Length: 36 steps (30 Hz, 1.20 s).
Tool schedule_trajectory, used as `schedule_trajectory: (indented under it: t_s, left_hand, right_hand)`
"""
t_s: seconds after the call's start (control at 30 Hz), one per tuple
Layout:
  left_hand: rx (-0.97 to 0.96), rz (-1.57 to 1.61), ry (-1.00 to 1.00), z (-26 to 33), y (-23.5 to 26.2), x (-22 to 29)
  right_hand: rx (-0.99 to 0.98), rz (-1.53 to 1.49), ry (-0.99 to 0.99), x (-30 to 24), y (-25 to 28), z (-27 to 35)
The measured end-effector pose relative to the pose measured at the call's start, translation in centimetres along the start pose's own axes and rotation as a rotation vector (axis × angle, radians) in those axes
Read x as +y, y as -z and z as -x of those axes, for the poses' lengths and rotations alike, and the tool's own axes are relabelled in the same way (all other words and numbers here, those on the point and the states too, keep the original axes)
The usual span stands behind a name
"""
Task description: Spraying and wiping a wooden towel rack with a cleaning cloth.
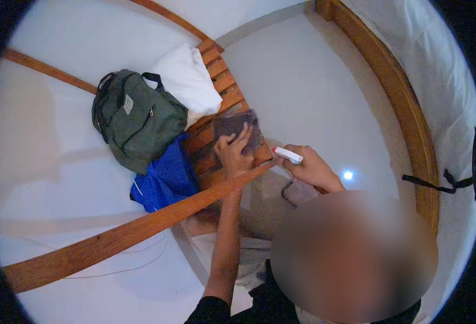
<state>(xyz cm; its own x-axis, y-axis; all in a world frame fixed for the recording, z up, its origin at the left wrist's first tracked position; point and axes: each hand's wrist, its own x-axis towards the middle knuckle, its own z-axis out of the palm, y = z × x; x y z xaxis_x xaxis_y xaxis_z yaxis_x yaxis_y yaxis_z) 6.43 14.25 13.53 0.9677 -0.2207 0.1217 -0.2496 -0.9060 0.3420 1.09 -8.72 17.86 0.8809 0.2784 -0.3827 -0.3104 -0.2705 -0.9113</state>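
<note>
On a slatted wooden bench (224,82), a dark brownish-grey flat piece (230,125), soft-edged and perhaps cloth, lies near the front edge. My left hand (235,153) rests on it with fingers stretched out and spread. To the right, my right hand (309,168) is closed round a small white tube-shaped thing (289,155) with a red end. That red end points left, toward the bench, and stands apart from the dark piece. What is on the far side of the right hand's fingers is hidden.
A dark green backpack (140,119), a white cloth (188,81) and a blue fabric bag (167,175) crowd the bench's left side. A wooden rail (140,227) crosses in front of my left forearm. At right stands a wooden bed frame (410,92) with white hanging fabric (437,59).
</note>
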Motion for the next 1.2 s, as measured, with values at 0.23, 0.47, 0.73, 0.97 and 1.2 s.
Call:
schedule_trajectory:
  t_s: [0.23,0.47,0.73,0.97,1.2]
  left_hand:
    - [-0.027,-0.066,-0.321,-2.1,-0.3,0.3]
    - [0.085,0.129,-0.092,4.8,-0.5,-5.1]
    - [0.443,0.120,0.402,5.4,-1.5,-4.9]
    - [0.236,0.183,0.191,0.5,-2.0,-0.4]
    - [0.063,0.262,-0.268,0.8,0.9,-1.3]
  right_hand:
    - [-0.031,0.064,0.090,1.7,-1.5,-1.2]
    - [0.031,0.024,0.017,1.4,-0.9,-0.4]
    - [0.098,0.120,0.260,1.3,-1.0,-1.1]
    - [0.104,0.102,0.148,0.9,-1.2,-0.9]
    - [0.115,0.029,0.119,0.1,-1.0,-0.7]
